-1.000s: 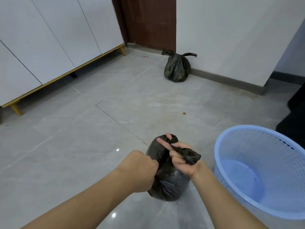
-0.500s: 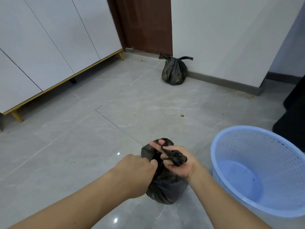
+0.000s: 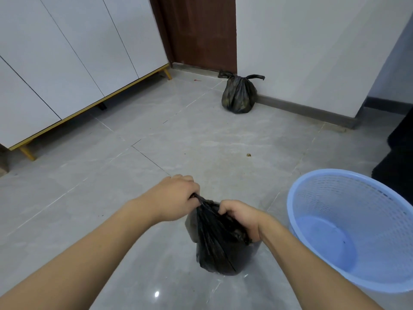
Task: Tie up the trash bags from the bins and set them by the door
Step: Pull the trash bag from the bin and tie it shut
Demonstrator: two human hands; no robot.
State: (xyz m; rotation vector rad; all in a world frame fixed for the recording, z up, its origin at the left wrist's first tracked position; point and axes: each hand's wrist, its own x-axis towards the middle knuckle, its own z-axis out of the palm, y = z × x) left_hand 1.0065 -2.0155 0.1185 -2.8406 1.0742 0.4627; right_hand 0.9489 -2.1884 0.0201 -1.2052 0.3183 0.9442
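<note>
- Nearest the camera, low in the head view, a small black plastic trash bag (image 3: pixel 220 245) sits on the glossy grey tiled floor (image 3: pixel 125 180), bulging with contents that cannot be made out.
- On its left, the left hand (image 3: pixel 173 198) is curled tight round a twisted strand of the bag's neck, pulling it up and to the left.
- On its right, the right hand (image 3: pixel 242 218) is fisted on the other side of the bag's top, knuckles up; the two hands are a little apart, with taut plastic stretched between them.
- Just right of the bag stands a round light-blue plastic mesh bin (image 3: pixel 348 229), unlined, with only a few dark specks on its bottom.
- Farther out, a small brownish crumb (image 3: pixel 248 155) lies on the tiles.
- Against the far white wall, just beside the dark brown wooden door (image 3: pixel 201 32), a second black trash bag (image 3: pixel 238 96) rests on the floor, knotted, its two ends sticking out sideways.
- Along the left runs a white cabinet on yellow legs (image 3: pixel 67 57).
</note>
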